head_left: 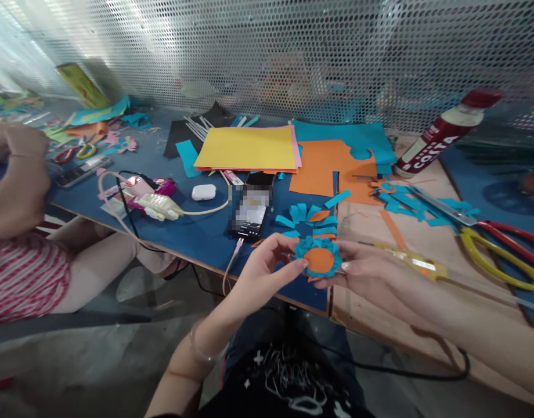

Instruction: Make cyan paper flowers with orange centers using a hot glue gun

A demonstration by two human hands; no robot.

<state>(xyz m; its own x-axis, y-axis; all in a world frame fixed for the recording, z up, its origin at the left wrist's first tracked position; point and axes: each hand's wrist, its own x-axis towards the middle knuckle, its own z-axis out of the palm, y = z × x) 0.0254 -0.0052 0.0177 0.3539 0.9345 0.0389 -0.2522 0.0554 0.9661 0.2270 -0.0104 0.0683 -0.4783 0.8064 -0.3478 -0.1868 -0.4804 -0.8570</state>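
Observation:
A round paper flower point(319, 261), with an orange disc in the middle and a ruffled blue rim, is held between both hands above the table's front edge. My left hand point(273, 264) pinches its left side, thumb on the front by the disc. From the right, my right hand point(367, 267) grips the opposite rim, with the thumb at the edge and fingers partly behind. Just beyond the flower lie curled blue paper strips point(299, 213) and a few orange petal-shaped pieces point(319, 216). A phone point(252, 212) with its screen lit rests left of them.
Large scissors point(471, 223) lie on blue scraps at right, near a yellow glue gun point(417, 264) and a leaning bottle point(445, 136). Yellow sheets point(247, 148) and cut orange paper point(314, 168) lie behind. A power strip point(156, 204) is at left, beside another person's arm point(23, 174).

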